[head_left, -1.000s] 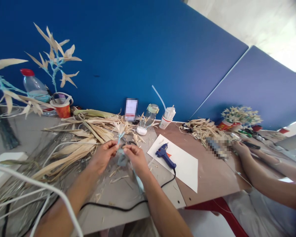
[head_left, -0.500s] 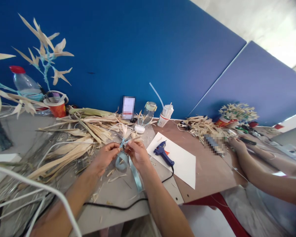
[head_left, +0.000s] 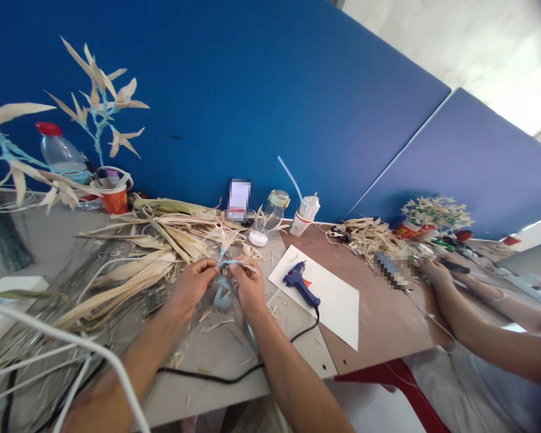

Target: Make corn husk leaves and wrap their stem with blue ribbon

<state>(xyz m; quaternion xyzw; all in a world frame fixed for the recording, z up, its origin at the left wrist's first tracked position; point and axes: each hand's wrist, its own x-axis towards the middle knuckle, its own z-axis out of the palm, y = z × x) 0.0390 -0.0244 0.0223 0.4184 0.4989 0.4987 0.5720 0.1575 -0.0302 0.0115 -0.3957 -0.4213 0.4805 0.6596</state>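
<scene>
Both hands are pinched close together over the desk, around a small corn husk flower (head_left: 226,236) with light blue tape on its stem. My left hand (head_left: 196,285) grips the stem between thumb and fingertips. My right hand (head_left: 249,287) is closed at the taped part just beside it, pinching the blue tape; a pale husk piece lies across its fingers. Below the hands is a loop of light blue tape (head_left: 223,293), its strip running down behind my right wrist. The exact grip points are partly hidden by the fingers.
Dried husks (head_left: 130,282) are heaped on the left, near white wire loops (head_left: 103,355). A blue glue gun (head_left: 302,285) rests on white paper (head_left: 342,319) to the right, its black cord crossing the desk. Farther right are a co-worker's arms (head_left: 469,325). A phone (head_left: 238,201) stands behind.
The view has shifted slightly, so the background sits farther right. My right hand has turned a little, and the hanging tape strip is now mostly behind my right forearm. Both hands keep their pinch.
</scene>
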